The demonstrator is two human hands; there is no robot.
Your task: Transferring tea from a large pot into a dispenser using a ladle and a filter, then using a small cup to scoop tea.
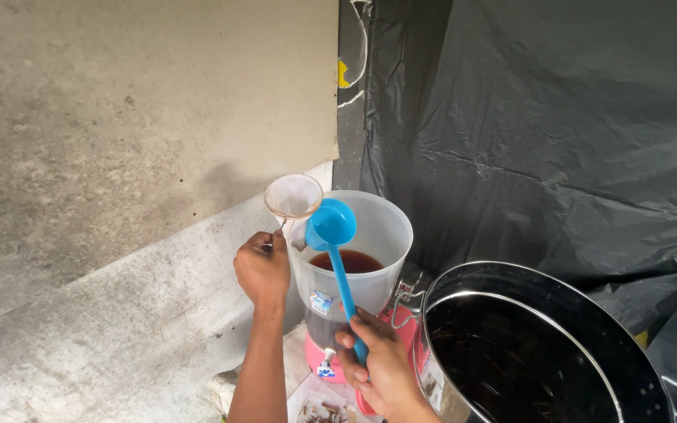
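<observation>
A person's left hand (262,270) grips the thin handle of a small mesh strainer (293,196), fingers closed around it, holding the strainer tilted at the rim of a translucent plastic jug (378,235). The right hand (381,368) is wrapped around the lower end of a blue plastic ladle (332,225), whose bowl is raised over the jug's mouth, just beside the strainer and partly overlapping it in the head view. Dark brown liquid (354,261) stands in the lower part of the jug, which sits on a pink base (324,362) with a small tap at the front. Close to the right, a large steel pot (511,345) with a wide dark opening crowds the jug; its rim and a wire clasp sit just beside the right hand and hem in the ladle's handle. Black plastic sheeting (550,117) hangs behind the jug and pot, filling the right of the frame. To the left rises a stained concrete wall (119,117), with a pale sloping ledge (135,313) below it, near the left forearm.
</observation>
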